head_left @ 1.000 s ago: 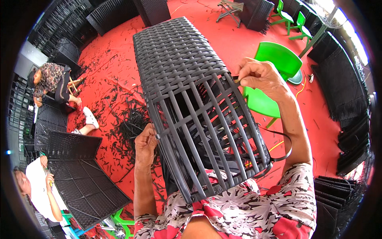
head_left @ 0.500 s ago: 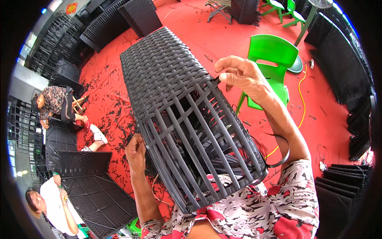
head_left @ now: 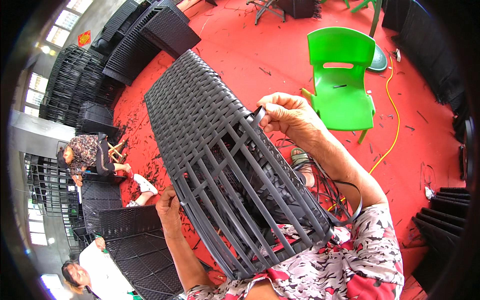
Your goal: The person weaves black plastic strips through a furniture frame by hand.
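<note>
A black woven basket-like piece (head_left: 192, 105) tilts across the middle in front of me. Its far part is closely woven, while the near part shows bare black uprights (head_left: 240, 175) with wide gaps. At the right edge of the weave, my right hand (head_left: 292, 119) pinches a flat black strip (head_left: 259, 116) that curls round the corner. My left hand (head_left: 169, 207) is beside the left edge with fingers curled together; what they hold is too small to tell. Another strip (head_left: 356, 197) loops out near my right forearm, with loose strips (head_left: 327, 175) hanging below it.
A green plastic chair (head_left: 342, 82) stands ahead on the red floor (head_left: 240, 55), near a yellow cable (head_left: 395, 110). To the left, two people (head_left: 92, 152) sit by black woven panels (head_left: 137, 250). More panels (head_left: 442, 215) stack at right; black scraps litter the floor.
My right hand has drawn its fingers in at the corner, where the strip now shows as a small curl. My left hand stays by the left edge. The whole view has shifted somewhat.
</note>
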